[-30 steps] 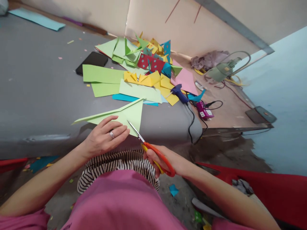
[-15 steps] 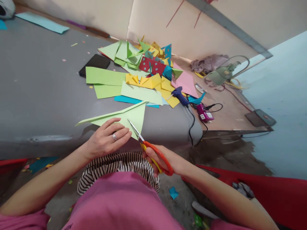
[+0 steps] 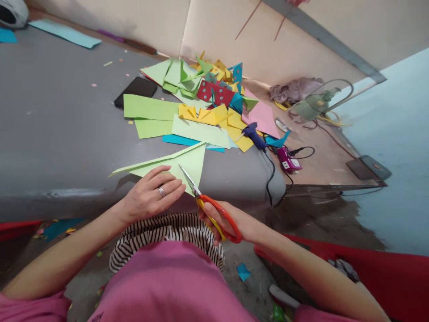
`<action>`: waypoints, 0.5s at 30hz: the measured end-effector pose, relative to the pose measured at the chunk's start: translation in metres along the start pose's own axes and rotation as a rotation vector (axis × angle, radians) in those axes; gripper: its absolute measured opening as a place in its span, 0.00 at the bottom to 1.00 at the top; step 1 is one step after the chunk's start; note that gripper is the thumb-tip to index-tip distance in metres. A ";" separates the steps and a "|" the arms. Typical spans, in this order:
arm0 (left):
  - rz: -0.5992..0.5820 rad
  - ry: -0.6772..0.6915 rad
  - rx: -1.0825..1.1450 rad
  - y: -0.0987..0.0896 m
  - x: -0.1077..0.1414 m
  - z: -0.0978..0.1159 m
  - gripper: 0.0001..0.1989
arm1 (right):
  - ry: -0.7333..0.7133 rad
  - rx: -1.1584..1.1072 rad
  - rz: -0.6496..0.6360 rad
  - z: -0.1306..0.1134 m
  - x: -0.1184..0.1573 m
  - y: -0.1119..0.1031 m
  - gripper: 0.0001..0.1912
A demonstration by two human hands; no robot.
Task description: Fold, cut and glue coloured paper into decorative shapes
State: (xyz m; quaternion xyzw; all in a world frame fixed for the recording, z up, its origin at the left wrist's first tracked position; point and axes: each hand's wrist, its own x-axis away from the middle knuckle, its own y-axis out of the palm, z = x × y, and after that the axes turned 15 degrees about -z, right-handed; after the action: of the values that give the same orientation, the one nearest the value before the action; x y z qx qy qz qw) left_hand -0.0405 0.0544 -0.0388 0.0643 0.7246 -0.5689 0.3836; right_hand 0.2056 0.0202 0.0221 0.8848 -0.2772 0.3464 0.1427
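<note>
In the head view, a sheet of light green paper [image 3: 187,163] with a narrow folded strip along its far side lies at the front edge of the table. My left hand [image 3: 150,194], with a ring on one finger, holds the paper at its near side; its fingers lie close together on top and the thumb is hidden. My right hand [image 3: 223,219] is closed round the orange and yellow handles of the scissors [image 3: 191,181]. Their blades point away and to the left, over the paper beside my left fingertips. Whether they are cutting into it I cannot tell.
Behind the paper lie green strips [image 3: 150,106], a folded yellow piece [image 3: 203,115] and a pile of coloured paper shapes [image 3: 187,80]. A black phone [image 3: 136,91] is left of it. Rightward are a blue glue gun [image 3: 254,135], its cable and a magenta power box [image 3: 288,159].
The whole view has shifted slightly, so the table things appear a little further right. Both hands, the paper and the scissors keep nearly the same arrangement.
</note>
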 end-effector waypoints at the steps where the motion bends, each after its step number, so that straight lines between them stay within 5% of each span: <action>1: -0.001 -0.003 0.002 0.000 0.000 0.000 0.08 | -0.002 0.000 -0.007 0.000 0.000 -0.001 0.37; 15: 0.017 -0.012 0.049 0.003 0.002 0.002 0.09 | 0.004 0.057 0.021 -0.009 0.002 0.000 0.36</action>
State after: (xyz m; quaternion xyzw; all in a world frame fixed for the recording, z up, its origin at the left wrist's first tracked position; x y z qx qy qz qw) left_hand -0.0396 0.0533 -0.0420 0.0763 0.7077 -0.5834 0.3912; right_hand 0.2019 0.0231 0.0296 0.8848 -0.2762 0.3575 0.1146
